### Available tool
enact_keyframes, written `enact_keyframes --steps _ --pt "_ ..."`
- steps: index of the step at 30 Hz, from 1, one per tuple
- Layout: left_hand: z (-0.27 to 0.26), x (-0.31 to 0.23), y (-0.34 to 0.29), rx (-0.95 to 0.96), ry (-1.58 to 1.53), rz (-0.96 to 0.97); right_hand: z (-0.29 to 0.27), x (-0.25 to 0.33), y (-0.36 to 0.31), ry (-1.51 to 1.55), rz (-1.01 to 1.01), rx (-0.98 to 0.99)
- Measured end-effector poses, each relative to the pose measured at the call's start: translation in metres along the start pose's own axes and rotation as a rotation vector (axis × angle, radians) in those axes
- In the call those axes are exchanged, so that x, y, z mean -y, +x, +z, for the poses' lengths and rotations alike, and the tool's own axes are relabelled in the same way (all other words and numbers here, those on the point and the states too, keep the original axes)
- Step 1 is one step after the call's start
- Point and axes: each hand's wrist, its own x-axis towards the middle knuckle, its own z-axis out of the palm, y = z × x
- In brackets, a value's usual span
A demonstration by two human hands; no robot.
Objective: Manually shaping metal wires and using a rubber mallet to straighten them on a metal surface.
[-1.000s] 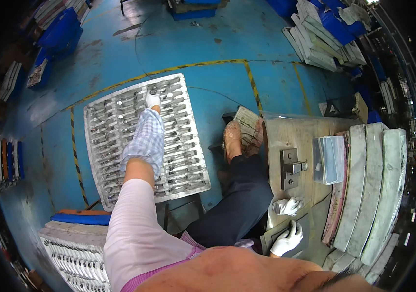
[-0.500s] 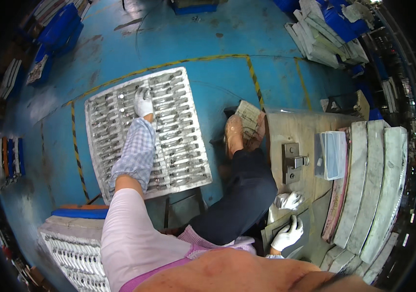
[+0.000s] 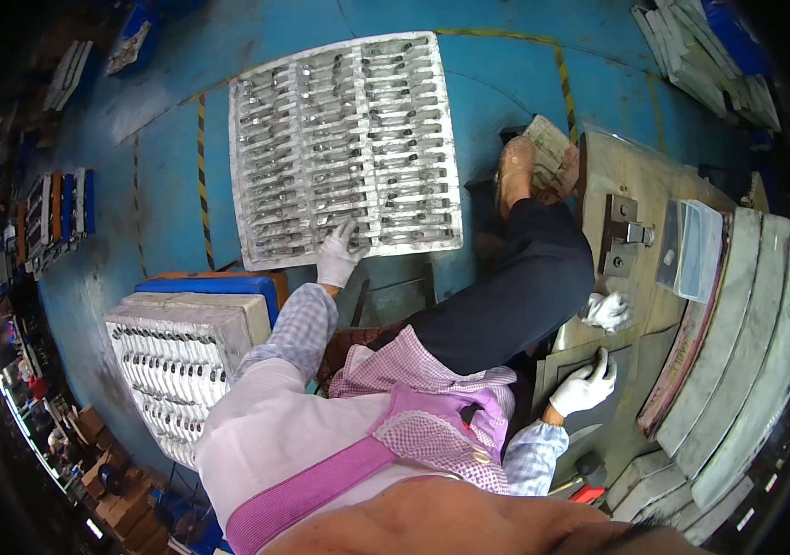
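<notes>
Change from earlier: the left hand was stretched far over the middle of the grey tray half a second ago; now it is drawn back to the tray's near edge, and the tray fills more of the view and sits higher in it. The right hand is still at the workbench.
Left hand grip: white glove, fingers curled over the near rim of the tray at about 6 o'clock of it; I cannot tell if they pinch the rim or only rest on it.
Right hand grip: white glove, fingers spread flat on a dark metal plate at the bench edge, holding nothing.
Tray place: it lies flat on the blue floor, at 11 o'clock from the person, with rows of metal pieces in its pockets.
Surface and room: a painted workshop floor with a yellow-black line at the tray's 9 o'clock. A second filled tray stands on a stack at 8 o'clock. Curved grey panels lean at 3 o'clock, beside a clear plastic box. A spare white glove lies on the bench.
Edges and open room: bare floor shows at 9 and 12 o'clock of the tray. Its 3 o'clock side is near the person's dark trouser leg and the bench.
</notes>
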Motion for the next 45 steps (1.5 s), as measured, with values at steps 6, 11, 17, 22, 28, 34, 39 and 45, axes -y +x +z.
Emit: enact_keyframes --steps 6,11,17,22,28,34,39,45 --pt "-0.019 -0.019 0.005 0.073 0.164 0.371 -0.012 -0.014 -0.012 0.041 0.026 -0.034" --pt "-0.051 0.001 0.036 0.357 0.395 1.021 -0.016 -0.023 -0.016 0.148 0.053 -0.101" --pt "-0.047 -0.008 0.086 0.616 0.548 1.373 -0.026 -0.020 -0.016 0.184 0.082 -0.111" --pt "-0.040 0.001 0.094 0.557 0.528 1.497 -0.021 -0.020 -0.018 0.180 0.059 -0.130" --pt "-0.050 0.002 0.075 0.685 0.632 1.296 -0.020 -0.018 -0.030 0.159 0.061 -0.172" --pt "-0.042 0.000 0.074 0.670 0.612 1.242 0.000 -0.028 -0.030 0.108 0.020 -0.145" --pt "-0.036 0.026 0.075 0.431 0.634 1.288 -0.003 -0.021 -0.021 0.064 0.029 -0.124" --pt "-0.041 -0.019 0.075 0.771 0.819 1.101 0.005 -0.026 -0.025 0.080 0.026 -0.121"
